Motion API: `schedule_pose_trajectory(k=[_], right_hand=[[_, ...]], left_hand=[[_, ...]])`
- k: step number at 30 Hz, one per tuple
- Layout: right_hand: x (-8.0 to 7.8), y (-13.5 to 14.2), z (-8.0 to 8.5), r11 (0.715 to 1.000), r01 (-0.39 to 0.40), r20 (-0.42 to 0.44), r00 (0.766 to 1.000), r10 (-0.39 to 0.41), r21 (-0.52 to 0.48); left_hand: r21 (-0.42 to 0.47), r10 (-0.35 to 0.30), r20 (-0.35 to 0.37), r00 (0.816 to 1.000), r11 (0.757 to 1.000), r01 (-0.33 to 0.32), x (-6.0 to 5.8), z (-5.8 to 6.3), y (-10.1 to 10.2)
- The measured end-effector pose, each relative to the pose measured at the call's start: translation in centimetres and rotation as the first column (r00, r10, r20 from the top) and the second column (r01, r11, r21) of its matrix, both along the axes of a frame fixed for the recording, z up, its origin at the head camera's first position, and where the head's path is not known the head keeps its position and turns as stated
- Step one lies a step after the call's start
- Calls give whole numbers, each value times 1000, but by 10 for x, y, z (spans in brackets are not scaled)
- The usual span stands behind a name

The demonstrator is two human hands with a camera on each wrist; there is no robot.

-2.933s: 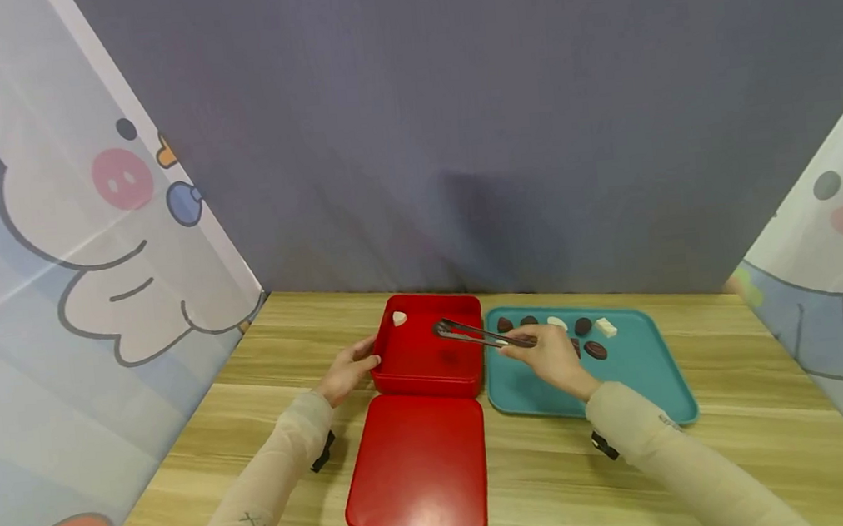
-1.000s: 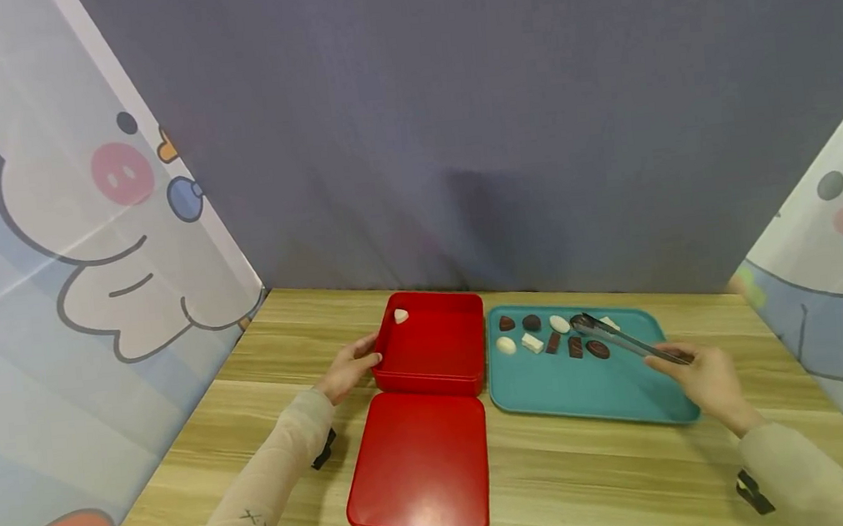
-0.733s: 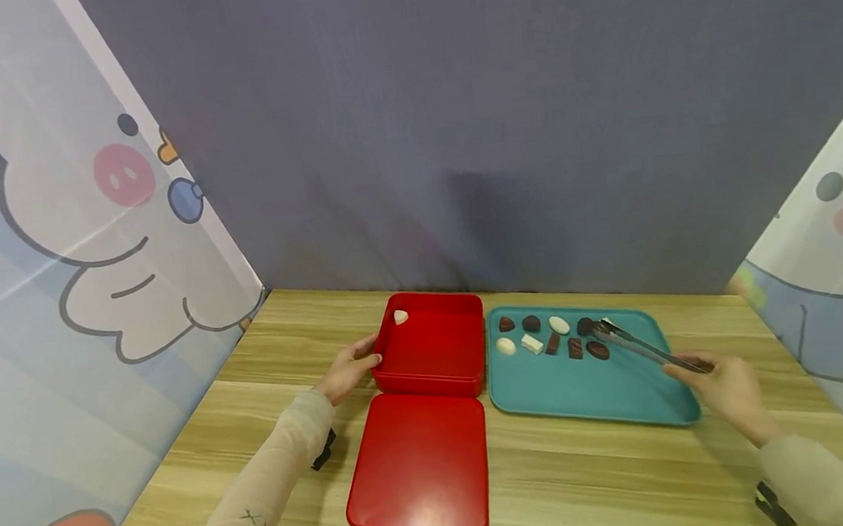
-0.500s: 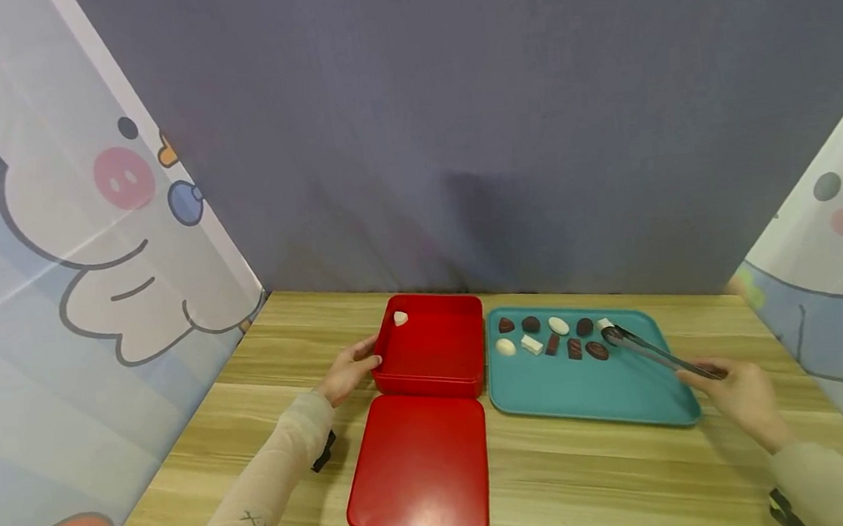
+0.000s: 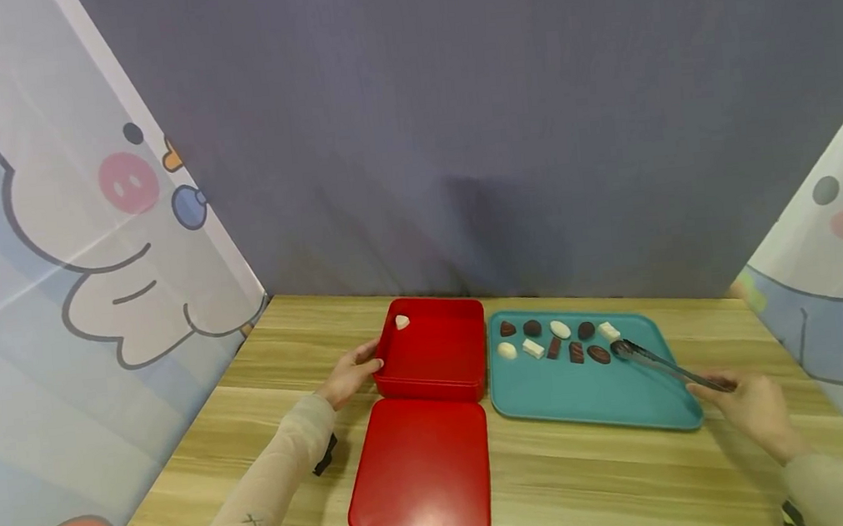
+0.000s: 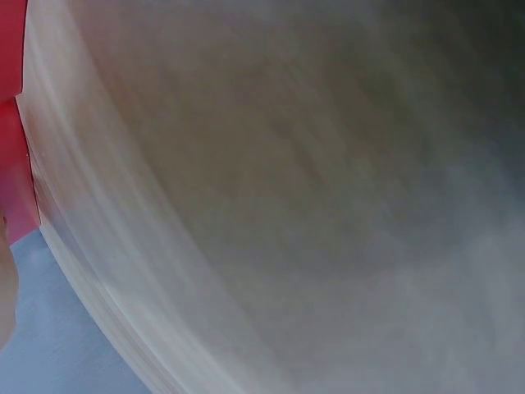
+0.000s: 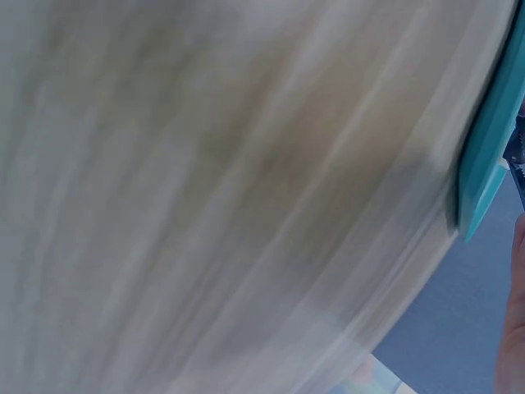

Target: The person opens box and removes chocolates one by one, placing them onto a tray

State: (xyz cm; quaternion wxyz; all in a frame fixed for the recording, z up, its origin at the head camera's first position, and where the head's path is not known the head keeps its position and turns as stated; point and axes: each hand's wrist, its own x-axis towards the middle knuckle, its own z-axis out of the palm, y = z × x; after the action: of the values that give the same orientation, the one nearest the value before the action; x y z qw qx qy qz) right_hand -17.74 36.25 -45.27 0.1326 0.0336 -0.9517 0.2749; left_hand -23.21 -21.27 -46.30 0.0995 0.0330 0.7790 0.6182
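In the head view, my left hand [image 5: 350,376] holds the left side of the open red box [image 5: 440,388], its thumb at the front corner. One small white chocolate [image 5: 401,321] lies in the box's far left corner. My right hand [image 5: 754,408] grips dark tongs [image 5: 667,365] by their rear end, over the right part of the teal tray [image 5: 592,403]. The tongs' tips are just in front of a white block-shaped chocolate [image 5: 609,331], with nothing visible between them. Nearby on the tray lie a dark oval chocolate [image 5: 598,354] and a dark round one [image 5: 586,330].
A red lid [image 5: 421,472] lies flat in front of the box. More dark and white chocolates, such as a white oval one [image 5: 560,329], sit in two rows at the tray's far left. A grey curtain [image 5: 410,130] stands behind the wooden table [image 5: 576,483].
My right hand went from above the red box to the tray's right with the tongs, then drew back further right, the tips leaving the white block uncovered. My left hand stayed at the box.
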Motion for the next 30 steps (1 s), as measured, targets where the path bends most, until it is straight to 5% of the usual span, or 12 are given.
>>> schedule_pose_trajectory(k=[11, 30], right_hand=[[10, 6, -4, 1000, 12, 156, 988, -9, -21], [8, -1, 3, 999, 20, 151, 988, -12, -51]], left_hand=[[12, -16, -9, 1000, 1000, 16, 1, -3, 2], [33, -54, -10, 998, 998, 54, 0, 8, -2]])
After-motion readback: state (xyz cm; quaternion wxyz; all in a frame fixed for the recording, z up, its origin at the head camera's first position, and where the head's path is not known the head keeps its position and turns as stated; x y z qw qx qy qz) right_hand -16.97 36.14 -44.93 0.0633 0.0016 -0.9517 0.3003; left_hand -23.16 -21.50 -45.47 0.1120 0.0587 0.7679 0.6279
